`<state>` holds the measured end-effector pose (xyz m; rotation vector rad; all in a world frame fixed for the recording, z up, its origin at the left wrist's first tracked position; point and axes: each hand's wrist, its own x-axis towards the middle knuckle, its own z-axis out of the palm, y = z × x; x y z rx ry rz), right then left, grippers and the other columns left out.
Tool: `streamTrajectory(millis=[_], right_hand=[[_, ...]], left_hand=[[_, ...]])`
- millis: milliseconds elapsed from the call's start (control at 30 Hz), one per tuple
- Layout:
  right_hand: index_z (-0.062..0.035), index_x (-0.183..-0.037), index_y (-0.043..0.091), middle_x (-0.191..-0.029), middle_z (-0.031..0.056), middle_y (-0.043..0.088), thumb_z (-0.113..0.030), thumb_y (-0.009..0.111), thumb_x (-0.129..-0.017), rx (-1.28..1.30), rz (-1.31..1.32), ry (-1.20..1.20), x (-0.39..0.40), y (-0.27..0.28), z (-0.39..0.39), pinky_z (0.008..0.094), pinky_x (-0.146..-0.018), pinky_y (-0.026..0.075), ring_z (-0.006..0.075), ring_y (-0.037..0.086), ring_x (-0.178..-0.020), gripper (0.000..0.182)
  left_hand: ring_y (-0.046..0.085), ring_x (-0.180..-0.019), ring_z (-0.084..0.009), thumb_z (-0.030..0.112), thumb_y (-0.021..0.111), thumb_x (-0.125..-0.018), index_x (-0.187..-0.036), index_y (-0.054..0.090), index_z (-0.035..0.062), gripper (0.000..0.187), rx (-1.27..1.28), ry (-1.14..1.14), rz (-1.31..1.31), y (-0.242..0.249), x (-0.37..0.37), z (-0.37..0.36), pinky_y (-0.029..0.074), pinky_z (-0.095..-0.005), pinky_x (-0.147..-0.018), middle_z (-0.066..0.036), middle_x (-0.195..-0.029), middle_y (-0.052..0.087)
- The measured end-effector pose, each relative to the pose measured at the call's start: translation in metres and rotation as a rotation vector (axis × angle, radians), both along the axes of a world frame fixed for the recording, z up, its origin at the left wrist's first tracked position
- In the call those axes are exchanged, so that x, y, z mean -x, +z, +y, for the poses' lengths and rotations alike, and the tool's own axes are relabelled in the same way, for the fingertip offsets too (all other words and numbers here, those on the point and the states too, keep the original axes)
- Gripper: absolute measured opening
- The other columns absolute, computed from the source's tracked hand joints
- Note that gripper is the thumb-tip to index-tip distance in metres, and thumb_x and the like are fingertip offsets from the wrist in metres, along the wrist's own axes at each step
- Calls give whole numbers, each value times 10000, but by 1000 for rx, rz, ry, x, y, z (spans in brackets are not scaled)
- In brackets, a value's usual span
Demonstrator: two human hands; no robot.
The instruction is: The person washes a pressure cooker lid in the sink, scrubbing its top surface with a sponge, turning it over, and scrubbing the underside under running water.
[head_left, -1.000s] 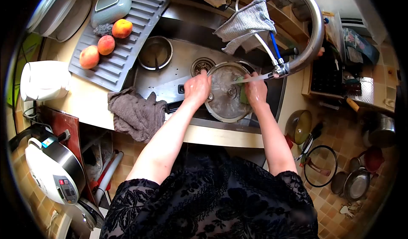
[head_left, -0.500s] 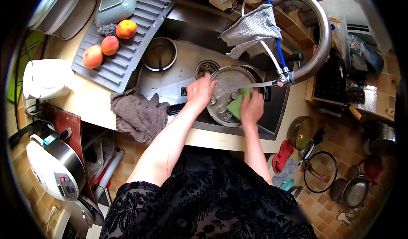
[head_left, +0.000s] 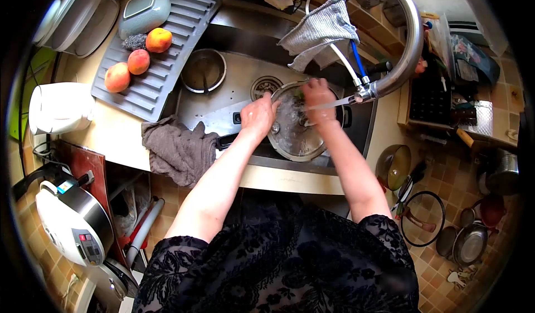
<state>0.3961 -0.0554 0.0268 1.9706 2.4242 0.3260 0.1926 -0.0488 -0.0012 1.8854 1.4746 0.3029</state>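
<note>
A round metal lid (head_left: 298,140) lies in the sink under water running from the faucet (head_left: 365,93). My left hand (head_left: 258,115) has its fingers closed on the lid's left rim. On the far right part of the lid, my right hand (head_left: 320,100) is closed over a green sponge, of which only a small bit shows beside the fingers. A long black handle lies below my left wrist. Left of the drain (head_left: 266,87) stands a small round pan (head_left: 204,71) with liquid in it.
A grey ribbed drainboard (head_left: 149,73) holds peaches (head_left: 117,77), a scrubber and a grey-blue dish (head_left: 145,12). A brown cloth (head_left: 179,150) hangs over the counter edge. A grey cloth (head_left: 323,34) hangs behind the faucet.
My right hand has moved with the sponge from the lid's near right side to its far side, under the water stream. My left hand stays at the rim. The view has shifted slightly.
</note>
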Motion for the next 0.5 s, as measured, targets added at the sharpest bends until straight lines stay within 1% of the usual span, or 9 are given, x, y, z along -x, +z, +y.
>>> streamTrajectory(millis=[67, 167, 233, 267, 300, 400, 433, 500], right_hand=[[-96, -900, 662, -971, 114, 630, -69, 669, -778, 29, -33, -37, -18, 0, -5, 434, -746, 571, 331, 620, -984, 126], [-76, -1025, 690, -1006, 150, 655, -111, 730, -780, 40, 41, -240, -42, -10, -36, 475, -746, 582, 367, 658, -945, 251], [-53, -953, 663, -965, 180, 687, -179, 715, -843, 106, 103, -434, -44, -8, -49, 503, -747, 568, 396, 678, -918, 175], [-42, -917, 649, -945, 196, 704, -213, 708, -874, 140, 135, -534, -42, -6, -51, 516, -747, 561, 411, 688, -905, 186], [-31, -931, 668, -914, 219, 722, -260, 717, -892, 221, 157, -670, -42, -7, -44, 541, -754, 553, 432, 702, -880, 238], [-30, -954, 693, -928, 232, 718, -275, 713, -887, 177, 204, -639, -49, -29, -28, 545, -771, 550, 450, 694, -893, 255], [-17, -949, 708, -957, 242, 716, -282, 709, -880, 151, 310, -620, -38, -20, -24, 533, -799, 551, 444, 693, -928, 274], [-19, -942, 714, -1004, 230, 719, -261, 718, -860, 253, 308, -587, -10, -10, 6, 520, -821, 547, 428, 690, -972, 255]], left_hand=[[699, -891, -455, 372, 579, -1029, -1024, 598, 19, 353, 2, -4, -3, 4, 1, 0, 532, -563, -789, -251, -885, 719], [719, -855, -431, 373, 583, -1028, -1017, 604, 7, 367, -28, -2, 34, 4, -1, -1, 554, -537, -752, -233, -853, 731], [723, -842, -423, 371, 561, -1042, -1007, 604, 7, 368, -33, 1, 32, 4, -2, -2, 556, -538, -741, -230, -836, 729], [725, -836, -419, 370, 551, -1049, -1002, 604, 8, 369, -35, 0, 33, 3, -2, -2, 557, -538, -735, -229, -827, 729], [726, -828, -415, 369, 544, -1053, -1000, 606, 10, 367, -45, -1, 24, 2, -1, -1, 559, -535, -729, -224, -821, 729], [730, -802, -404, 363, 529, -1063, -992, 611, 16, 363, -66, -30, 15, -1, 0, 0, 562, -524, -709, -212, -805, 730], [730, -793, -400, 361, 527, -1064, -986, 612, 17, 363, -70, -52, 24, -1, 0, 2, 563, -519, -702, -210, -800, 730], [730, -772, -395, 358, 531, -1061, -973, 613, 19, 360, -96, -66, 33, -5, 0, 5, 564, -510, -686, -204, -784, 727]])
